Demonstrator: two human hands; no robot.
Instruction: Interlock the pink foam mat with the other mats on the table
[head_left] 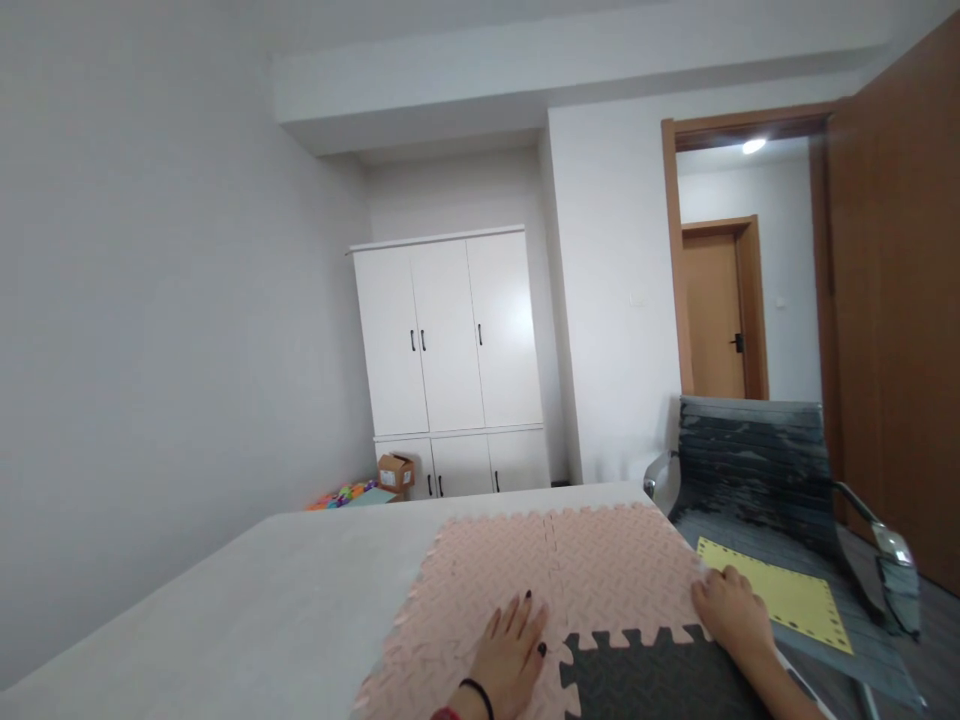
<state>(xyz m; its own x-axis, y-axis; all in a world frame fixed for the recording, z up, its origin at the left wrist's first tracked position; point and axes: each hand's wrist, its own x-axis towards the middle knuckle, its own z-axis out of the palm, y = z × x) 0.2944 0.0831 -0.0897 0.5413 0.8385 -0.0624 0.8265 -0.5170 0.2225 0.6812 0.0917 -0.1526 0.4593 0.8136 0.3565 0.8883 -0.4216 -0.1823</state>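
Note:
Interlocking foam puzzle mats lie on a pale grey table [262, 600]. Several pink mats [592, 565] are joined together, and a dark grey mat [660, 680] fits into their near right corner. My left hand [510, 655] rests flat, fingers spread, on a pink mat beside the grey one. My right hand [731, 610] presses on the right edge of the mats, where pink meets grey. Neither hand holds anything.
A worn dark office chair [750, 470] stands right of the table with a yellow mat [787, 595] on its seat. A white wardrobe [454, 360] stands at the back wall, with a cardboard box [396, 472] and coloured pieces on the floor. An open wooden door [896, 300] is at right.

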